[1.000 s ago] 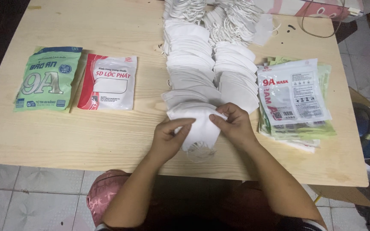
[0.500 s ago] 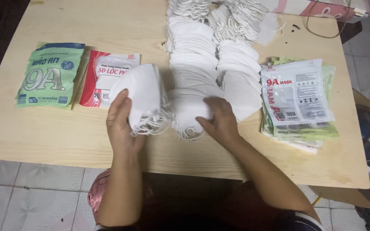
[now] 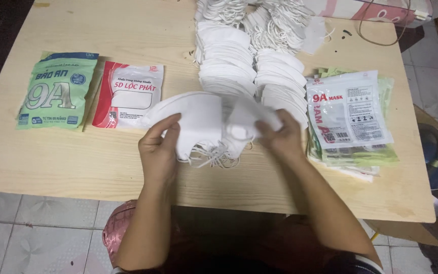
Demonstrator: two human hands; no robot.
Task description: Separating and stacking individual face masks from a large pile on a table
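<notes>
Right now the left hand (image 3: 159, 149) grips a small stack of white masks (image 3: 198, 122), with the thumb in front and the fingers behind. The right hand (image 3: 280, 138) pinches another white mask (image 3: 244, 122) just beside that stack, and the two touch. Both are held a little above the counter (image 3: 128, 30), near its front edge, and thin ear loops (image 3: 214, 157) hang down under them.

It looks like only a small part is done: one little bunch is gathered. Two long rows of loose masks (image 3: 252, 76) lie behind the hands, so a lot seems left. A pile of flat empty bags (image 3: 351, 116) waits at the right. At the left lie a green pack (image 3: 57, 91) and a red and white pack (image 3: 130, 94), side by side.
</notes>
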